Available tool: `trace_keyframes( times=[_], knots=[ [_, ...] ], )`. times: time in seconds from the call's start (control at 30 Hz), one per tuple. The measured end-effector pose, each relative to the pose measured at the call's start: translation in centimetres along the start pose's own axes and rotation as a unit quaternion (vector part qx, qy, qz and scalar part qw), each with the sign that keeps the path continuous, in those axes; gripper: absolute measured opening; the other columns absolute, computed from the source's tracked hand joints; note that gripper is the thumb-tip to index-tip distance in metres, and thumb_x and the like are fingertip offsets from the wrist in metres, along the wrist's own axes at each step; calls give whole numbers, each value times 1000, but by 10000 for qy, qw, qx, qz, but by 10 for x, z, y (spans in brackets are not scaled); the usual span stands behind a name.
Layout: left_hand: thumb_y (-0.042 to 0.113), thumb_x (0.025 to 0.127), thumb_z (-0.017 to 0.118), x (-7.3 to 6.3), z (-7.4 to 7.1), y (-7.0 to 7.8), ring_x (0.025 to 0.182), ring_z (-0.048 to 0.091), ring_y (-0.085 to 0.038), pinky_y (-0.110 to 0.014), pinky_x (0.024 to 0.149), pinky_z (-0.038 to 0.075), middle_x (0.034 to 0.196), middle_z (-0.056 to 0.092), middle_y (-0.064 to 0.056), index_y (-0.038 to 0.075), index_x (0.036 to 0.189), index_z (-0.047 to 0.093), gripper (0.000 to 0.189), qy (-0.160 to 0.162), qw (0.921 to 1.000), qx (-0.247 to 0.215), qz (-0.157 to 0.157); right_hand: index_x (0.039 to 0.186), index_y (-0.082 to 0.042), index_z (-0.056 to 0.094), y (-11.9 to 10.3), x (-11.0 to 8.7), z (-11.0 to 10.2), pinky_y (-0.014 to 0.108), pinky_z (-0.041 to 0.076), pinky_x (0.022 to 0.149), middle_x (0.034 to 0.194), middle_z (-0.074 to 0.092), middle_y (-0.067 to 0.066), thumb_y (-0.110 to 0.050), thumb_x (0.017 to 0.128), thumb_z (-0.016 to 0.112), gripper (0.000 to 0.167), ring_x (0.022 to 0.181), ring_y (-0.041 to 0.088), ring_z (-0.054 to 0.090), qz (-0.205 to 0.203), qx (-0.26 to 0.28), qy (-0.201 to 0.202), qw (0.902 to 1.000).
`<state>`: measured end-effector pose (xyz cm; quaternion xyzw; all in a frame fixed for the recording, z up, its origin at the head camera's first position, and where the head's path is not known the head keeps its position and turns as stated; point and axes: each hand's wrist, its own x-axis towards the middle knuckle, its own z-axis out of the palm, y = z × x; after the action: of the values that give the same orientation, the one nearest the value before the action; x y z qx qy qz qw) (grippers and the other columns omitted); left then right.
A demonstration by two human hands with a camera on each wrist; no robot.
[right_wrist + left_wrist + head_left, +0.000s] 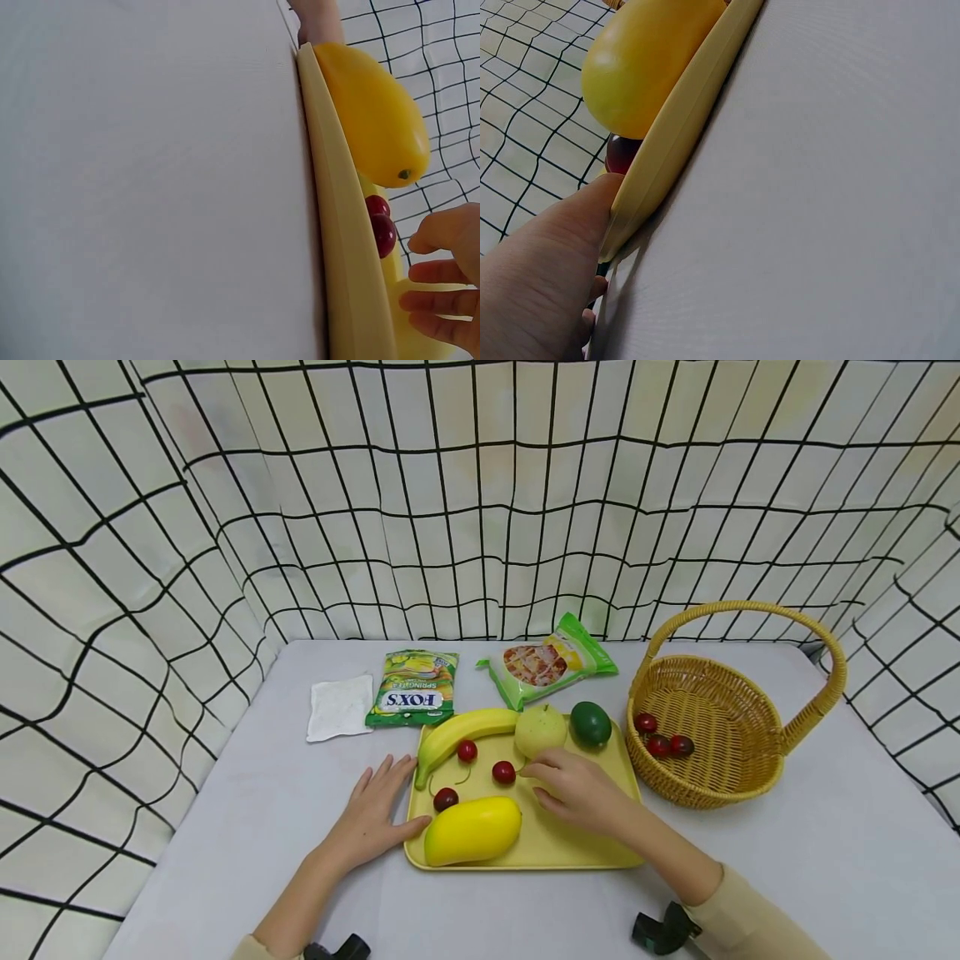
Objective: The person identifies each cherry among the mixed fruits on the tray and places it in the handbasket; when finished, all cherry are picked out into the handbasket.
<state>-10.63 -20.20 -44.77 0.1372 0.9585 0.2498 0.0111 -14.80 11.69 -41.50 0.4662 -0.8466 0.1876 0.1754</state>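
Note:
My left hand (378,810) lies at the left edge of the yellow tray (585,856), fingers spread on the table and thumb on the rim. My right hand (573,789) is over the tray, its slightly bent fingertips close to the stem of a cherry (504,772). In the right wrist view, a gap shows between its thumb and fingers (435,301). Two more cherries, one near the banana (480,724) and one beside the mango (474,832), lie on the tray. A pale green pear (540,732) and a dark green avocado-like fruit (591,724) sit along the back.
Right of the tray stands a wicker basket (738,718) with a tall handle and three cherries (658,745) inside. Behind the tray lie a green candy bag (415,687), a green-and-white snack packet (551,662) and a white square packet (340,707). Black netting (480,514) surrounds the table.

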Motion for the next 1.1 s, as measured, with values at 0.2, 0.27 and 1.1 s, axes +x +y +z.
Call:
trace_keyframes(
  times=[0.2,0.27,1.1],
  knots=[
    [62,76,59,0,0,0,137,14,-30,-51,109,2,146,31,-10,14,143,31,87,12,10000,23,18,102,-9,66,0,2,5,27,50,77,99,60,3,-10,79,67,24,87,14,58,117,-10,-153,9998],
    [61,76,59,0,0,-1,137,15,-30,-51,109,2,146,31,-10,14,143,31,87,27,10000,26,38,103,-9,66,0,3,5,27,51,75,99,60,3,-11,79,68,24,85,14,58,166,-34,-181,9997],
    [62,75,59,0,1,-1,137,15,-31,-52,109,2,146,32,-10,14,143,32,88,13,10000,13,-13,120,-19,57,-9,16,18,22,49,68,103,57,-4,-18,83,65,38,81,7,52,777,14,-960,9923]
  ],
)
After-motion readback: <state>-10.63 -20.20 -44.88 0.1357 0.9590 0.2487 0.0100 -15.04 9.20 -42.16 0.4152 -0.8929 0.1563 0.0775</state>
